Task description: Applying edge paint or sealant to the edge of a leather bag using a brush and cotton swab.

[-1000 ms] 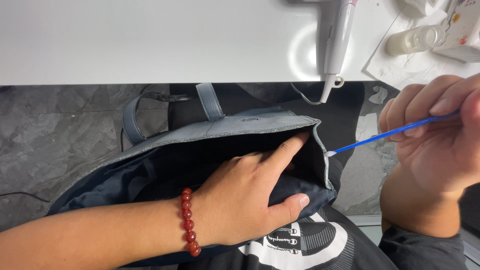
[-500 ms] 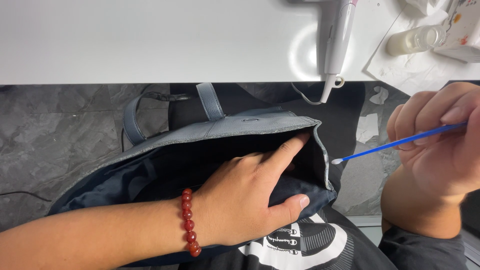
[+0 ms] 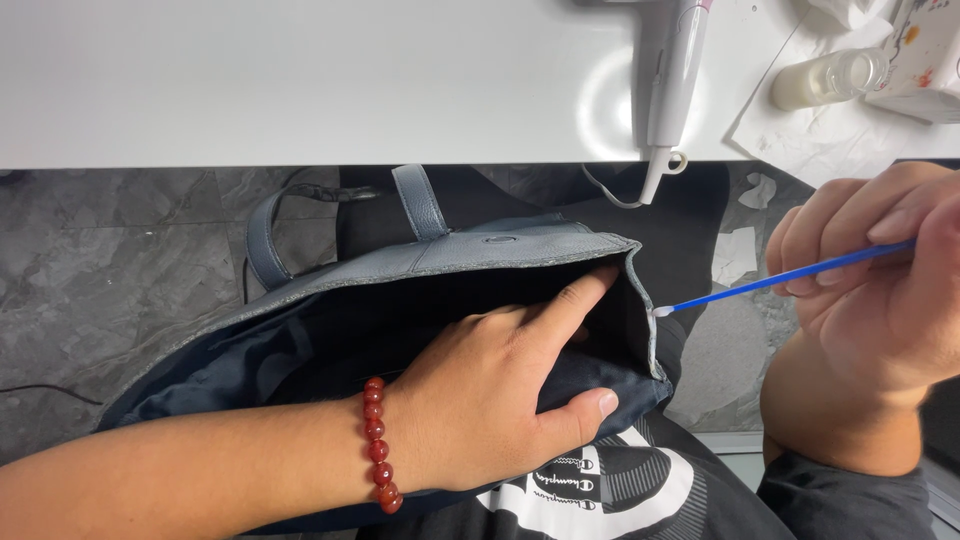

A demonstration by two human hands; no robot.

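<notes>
The left hand point(image 3: 490, 390) spreads the bag point(image 3: 450, 300) open, thumb gripping its rim. The right hand point(image 3: 880, 300) pinches a swab point(image 3: 780, 280), tip touching the bag's edge point(image 3: 648, 320); the edge work looks underway, not finished.

A dark blue-grey leather bag point(image 3: 420, 300) is held open on its side; a blue-stemmed cotton swab point(image 3: 780, 280) is touched to its edge.
</notes>
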